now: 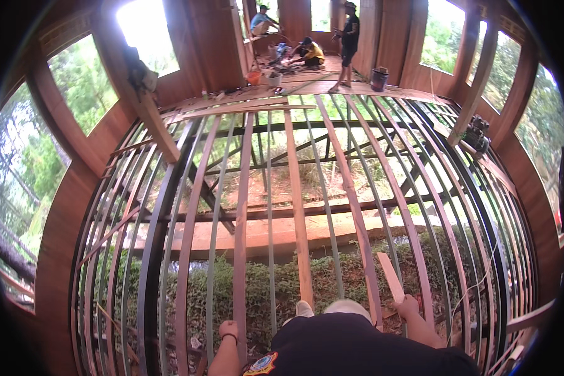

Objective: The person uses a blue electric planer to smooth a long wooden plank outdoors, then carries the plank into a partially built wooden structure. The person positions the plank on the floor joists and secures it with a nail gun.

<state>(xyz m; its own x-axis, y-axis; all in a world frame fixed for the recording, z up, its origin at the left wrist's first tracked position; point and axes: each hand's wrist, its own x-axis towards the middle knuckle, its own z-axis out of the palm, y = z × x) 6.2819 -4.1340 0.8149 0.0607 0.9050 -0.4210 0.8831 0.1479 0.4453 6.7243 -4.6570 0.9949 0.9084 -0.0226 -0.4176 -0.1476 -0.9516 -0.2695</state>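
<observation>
My right hand [408,306] is closed around the lower end of a short, pale wooden board [391,277]. The board slants up and to the left, over the gaps between the floor joists. Lower left, my left hand [229,329] is curled into a fist beside a reddish wooden joist [240,269], with a dark band on its wrist. Nothing shows sticking out of that fist. A light shoe [304,308] of mine is at the near end of a lighter wooden joist [298,232].
Long wooden and metal joists run away from me, with open drops to plants and soil below. Three people are on the far planked floor [250,100], one standing [349,37]. A dark bucket [379,79] and an orange bucket [253,78] stand there. A slanted post [153,122] rises at left.
</observation>
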